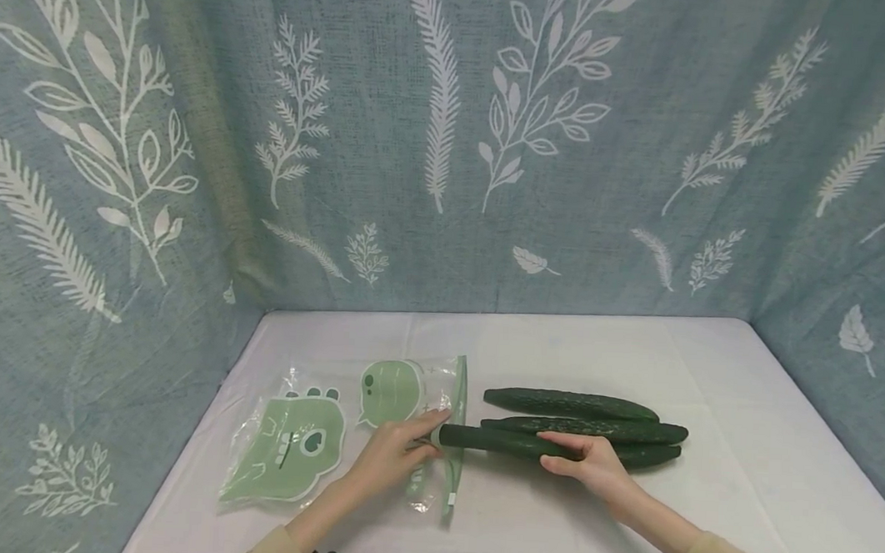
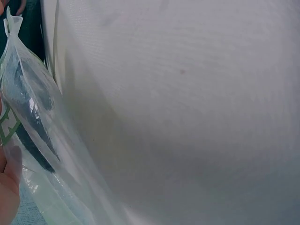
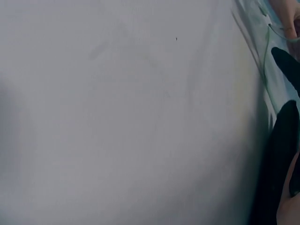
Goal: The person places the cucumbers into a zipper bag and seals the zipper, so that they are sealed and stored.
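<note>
A clear zip bag [image 1: 306, 436] with green cartoon prints lies on the left side of the table, its green-edged mouth facing right. At that mouth, my left hand [image 1: 392, 449] pinches the bag around the near tip of a cucumber [image 1: 486, 439]. My right hand [image 1: 590, 468] grips the same dark green cucumber farther along, thumb and fingers on either side. Behind it lie two more cucumbers [image 1: 571, 403], and a dark green end [image 1: 651, 457] shows past my right hand. In the left wrist view, a dark shape shows through the clear plastic [image 2: 33, 103].
A white cloth covers the table [image 1: 587, 535]. Blue-green curtains [image 1: 489, 254] with white leaf prints hang at the back and both sides. The bag's white slider [image 1: 451, 499] sits at the near end of its zip.
</note>
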Demonstrator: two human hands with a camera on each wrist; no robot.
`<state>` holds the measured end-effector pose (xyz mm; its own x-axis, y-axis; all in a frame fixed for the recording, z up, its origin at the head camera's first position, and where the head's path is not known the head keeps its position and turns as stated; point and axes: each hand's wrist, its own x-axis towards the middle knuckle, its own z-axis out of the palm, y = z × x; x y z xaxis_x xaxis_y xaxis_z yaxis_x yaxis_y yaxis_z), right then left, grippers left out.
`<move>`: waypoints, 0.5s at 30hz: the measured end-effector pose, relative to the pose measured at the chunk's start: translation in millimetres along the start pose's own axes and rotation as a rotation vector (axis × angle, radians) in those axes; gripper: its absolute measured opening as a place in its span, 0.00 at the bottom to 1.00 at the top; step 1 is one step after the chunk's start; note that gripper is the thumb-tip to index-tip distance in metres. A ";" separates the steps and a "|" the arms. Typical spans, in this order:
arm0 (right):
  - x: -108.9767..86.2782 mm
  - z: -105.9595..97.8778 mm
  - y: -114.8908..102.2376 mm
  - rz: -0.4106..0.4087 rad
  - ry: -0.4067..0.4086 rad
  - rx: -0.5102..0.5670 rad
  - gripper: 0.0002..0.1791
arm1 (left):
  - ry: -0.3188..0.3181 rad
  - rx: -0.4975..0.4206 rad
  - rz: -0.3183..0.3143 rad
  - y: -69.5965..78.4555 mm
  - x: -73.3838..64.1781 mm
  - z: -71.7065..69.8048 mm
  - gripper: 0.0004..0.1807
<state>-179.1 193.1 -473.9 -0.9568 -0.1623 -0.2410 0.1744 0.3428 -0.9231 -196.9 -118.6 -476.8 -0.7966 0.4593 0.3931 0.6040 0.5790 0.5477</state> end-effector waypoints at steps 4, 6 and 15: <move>2.1 12.1 -2.0 -0.013 0.004 0.012 0.27 | 0.005 -0.005 -0.004 -0.2 -0.7 -0.1 0.29; 3.2 18.2 -3.2 -0.015 0.007 0.026 0.27 | 0.004 -0.008 -0.008 -0.5 -0.9 -0.4 0.29; 9.3 46.7 -9.3 -0.042 0.038 0.046 0.25 | 0.007 -0.010 -0.013 0.0 -1.2 -1.2 0.30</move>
<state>-178.7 145.2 -481.6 -0.9716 -0.1400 -0.1907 0.1432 0.2937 -0.9451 -196.0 -120.0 -476.4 -0.8046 0.4472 0.3906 0.5933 0.5783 0.5600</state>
